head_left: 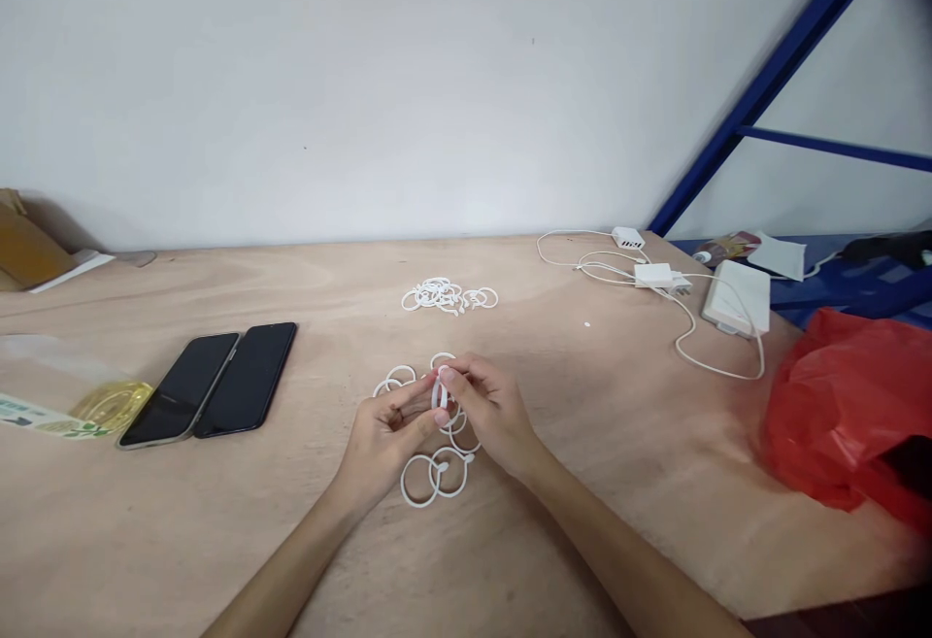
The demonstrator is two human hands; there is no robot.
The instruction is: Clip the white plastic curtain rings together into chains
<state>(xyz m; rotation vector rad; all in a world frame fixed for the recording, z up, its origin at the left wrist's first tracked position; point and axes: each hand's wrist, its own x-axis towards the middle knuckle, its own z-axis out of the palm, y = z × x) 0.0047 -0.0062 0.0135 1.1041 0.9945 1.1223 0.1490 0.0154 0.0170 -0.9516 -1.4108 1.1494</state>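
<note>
My left hand (393,426) and my right hand (489,407) meet over the middle of the table, fingers pinched together on a white plastic ring (440,393). The ring is seen nearly edge-on, and fingertips cover part of it; I cannot tell whether it is one ring or two. Below the hands, white rings (420,481) with small end tabs lie overlapping in a chain-like row. More white rings (400,375) show behind my left fingers. Farther back lies a small heap of similar white rings (437,294).
Two dark phones (244,381) lie side by side at the left, by a clear bag with a yellow coil (113,405). To the right are a white charger with cable (653,275), a white box (738,298) and a red plastic bag (837,415). A wall stands behind the wooden table (327,541).
</note>
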